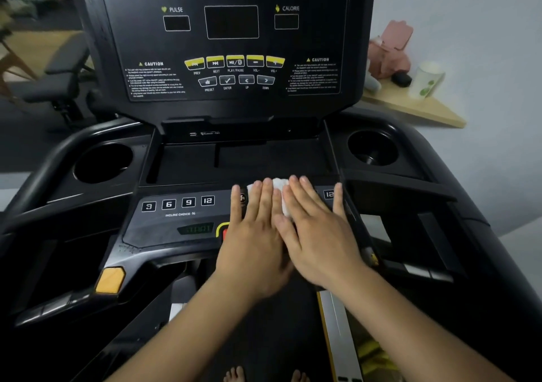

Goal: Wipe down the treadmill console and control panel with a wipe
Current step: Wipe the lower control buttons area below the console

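At lower centre, a crumpled white wipe (pixel 280 189) was pressed flat onto the black treadmill control panel (pixel 176 220) under open left hand (pixel 255 241) and right hand (pixel 319 235), mid-wipe; the left-side buttons seemed due next.

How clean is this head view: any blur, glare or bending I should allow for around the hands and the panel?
Head view: dim, even light, no glare on the console; both hands and the wipe are slightly motion-smeared; caution text is too soft to read; wide-angle bending curves the side rails and cup holders; the shelf behind is out of focus.
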Demonstrator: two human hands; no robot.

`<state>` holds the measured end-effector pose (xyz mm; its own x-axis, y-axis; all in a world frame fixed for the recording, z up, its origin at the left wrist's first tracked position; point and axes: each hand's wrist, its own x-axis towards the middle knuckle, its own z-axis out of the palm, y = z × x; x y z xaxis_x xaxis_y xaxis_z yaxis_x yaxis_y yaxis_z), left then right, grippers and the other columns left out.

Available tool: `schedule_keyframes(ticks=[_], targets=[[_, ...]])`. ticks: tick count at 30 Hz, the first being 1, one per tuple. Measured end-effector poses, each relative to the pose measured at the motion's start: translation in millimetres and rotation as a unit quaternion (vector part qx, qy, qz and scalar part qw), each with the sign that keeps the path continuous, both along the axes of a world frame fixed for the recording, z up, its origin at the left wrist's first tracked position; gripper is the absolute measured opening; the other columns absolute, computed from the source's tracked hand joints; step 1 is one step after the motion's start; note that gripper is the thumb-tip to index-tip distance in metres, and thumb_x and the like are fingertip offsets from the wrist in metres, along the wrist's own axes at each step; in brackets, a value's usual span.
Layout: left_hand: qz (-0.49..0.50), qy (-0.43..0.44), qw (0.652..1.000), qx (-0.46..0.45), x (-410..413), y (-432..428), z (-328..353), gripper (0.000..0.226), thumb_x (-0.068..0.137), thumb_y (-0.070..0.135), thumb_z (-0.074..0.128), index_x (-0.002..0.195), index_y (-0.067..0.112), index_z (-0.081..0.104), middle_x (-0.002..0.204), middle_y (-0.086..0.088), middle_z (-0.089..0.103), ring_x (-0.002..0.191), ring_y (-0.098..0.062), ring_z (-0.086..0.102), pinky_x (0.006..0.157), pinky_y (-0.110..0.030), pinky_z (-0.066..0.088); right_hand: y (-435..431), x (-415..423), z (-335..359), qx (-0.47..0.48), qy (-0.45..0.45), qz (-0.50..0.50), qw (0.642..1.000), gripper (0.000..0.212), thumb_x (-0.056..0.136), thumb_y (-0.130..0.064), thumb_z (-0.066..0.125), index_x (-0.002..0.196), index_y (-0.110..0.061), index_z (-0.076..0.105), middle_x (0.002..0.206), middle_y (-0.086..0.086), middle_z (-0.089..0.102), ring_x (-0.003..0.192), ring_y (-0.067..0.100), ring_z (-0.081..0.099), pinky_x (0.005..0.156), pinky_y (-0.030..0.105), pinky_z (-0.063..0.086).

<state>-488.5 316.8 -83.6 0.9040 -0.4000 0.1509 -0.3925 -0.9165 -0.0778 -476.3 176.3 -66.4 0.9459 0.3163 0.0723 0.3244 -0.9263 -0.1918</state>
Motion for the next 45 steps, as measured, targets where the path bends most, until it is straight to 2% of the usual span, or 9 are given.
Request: schedule_keyframes(ticks=[5,10,16,22,29,35,39,42,45], targets=[[-0.033,-0.002,0.999,-0.025,-34,6,-9,0.089,0.085,0.053,0.043,0.15,-0.001,0.016,0.155,-0.027,0.03,0.146,-0.043,0.024,0.113,-0.066,0.014,-6,-44,-17,0.008,-0.014,0.004,1.0,0.065,0.102,-0.056,0.008,0.15,-0.018,0.028,0.159,-0.002,0.021,0.148,0.011,0.009,0.115,0.056,0.002],[0.016,0.008,0.999,0.026,-3,3,7,0.087,0.086,0.059,0.023,0.15,0.0,0.014,0.156,-0.026,0.026,0.147,-0.04,0.021,0.115,-0.067,0.007,2,5,-1,0.003,-0.015,0.008,1.0,0.068,0.097,-0.056,-0.003,0.152,-0.021,0.016,0.162,-0.004,0.009,0.148,0.007,-0.004,0.116,0.056,-0.011],[-0.031,-0.011,0.999,-0.036,-38,10,-4,0.085,0.081,0.049,0.042,0.146,-0.004,0.022,0.149,-0.029,0.039,0.14,-0.045,0.034,0.112,-0.068,0.013,-3,-43,-17,0.017,-0.019,0.012,1.0,0.064,0.102,-0.055,0.007,0.15,-0.019,0.03,0.158,-0.003,0.022,0.148,0.009,0.009,0.116,0.054,0.0],[0.011,-0.01,1.0,0.005,-10,7,3,0.099,0.09,0.056,0.041,0.149,0.007,-0.021,0.162,-0.023,-0.004,0.15,-0.04,-0.005,0.114,-0.066,-0.006,9,2,-2,0.002,-0.012,0.008,1.0,0.076,0.093,-0.06,-0.013,0.154,-0.022,0.011,0.162,-0.005,0.003,0.147,0.006,-0.009,0.116,0.055,-0.013],[-0.005,0.043,0.999,-0.012,-39,19,-6,0.098,0.073,0.045,0.067,0.15,-0.003,0.028,0.157,-0.026,0.027,0.147,-0.04,0.02,0.112,-0.069,0.011,3,-45,-19,0.018,-0.013,0.017,1.0,0.062,0.102,-0.057,0.009,0.15,-0.021,0.025,0.158,-0.004,0.022,0.148,0.01,0.01,0.114,0.055,0.004],[0.039,0.015,0.999,0.03,-6,8,13,0.096,0.093,0.052,0.039,0.147,0.003,-0.023,0.16,-0.023,-0.015,0.148,-0.04,-0.014,0.11,-0.067,-0.018,15,8,-1,0.014,-0.008,0.007,1.0,0.069,0.095,-0.055,-0.008,0.154,-0.023,0.009,0.162,-0.007,0.002,0.147,0.004,-0.011,0.116,0.053,-0.014],[0.015,0.057,0.998,-0.011,-29,20,7,0.101,0.078,0.048,0.058,0.15,0.0,0.005,0.156,-0.027,0.026,0.147,-0.04,0.021,0.113,-0.068,0.005,15,-26,-12,0.04,-0.017,0.016,0.999,0.065,0.101,-0.056,0.003,0.152,-0.02,0.023,0.16,-0.004,0.014,0.148,0.008,0.001,0.117,0.055,-0.005],[0.015,0.063,0.998,-0.008,-30,26,3,0.088,0.079,0.048,0.043,0.15,0.0,0.025,0.154,-0.025,0.032,0.145,-0.038,0.027,0.112,-0.068,0.012,15,-30,-14,0.038,-0.009,0.026,0.999,0.069,0.099,-0.058,-0.001,0.151,-0.02,0.026,0.159,-0.005,0.018,0.148,0.007,0.004,0.117,0.055,-0.004],[0.049,0.034,0.998,0.017,-8,21,18,0.089,0.089,0.054,0.035,0.149,0.006,-0.009,0.161,-0.022,0.001,0.151,-0.036,0.003,0.114,-0.068,-0.005,23,1,-1,0.018,-0.005,0.023,1.0,0.073,0.094,-0.056,-0.01,0.153,-0.023,0.018,0.162,-0.006,0.01,0.147,0.005,-0.004,0.116,0.055,-0.012]])
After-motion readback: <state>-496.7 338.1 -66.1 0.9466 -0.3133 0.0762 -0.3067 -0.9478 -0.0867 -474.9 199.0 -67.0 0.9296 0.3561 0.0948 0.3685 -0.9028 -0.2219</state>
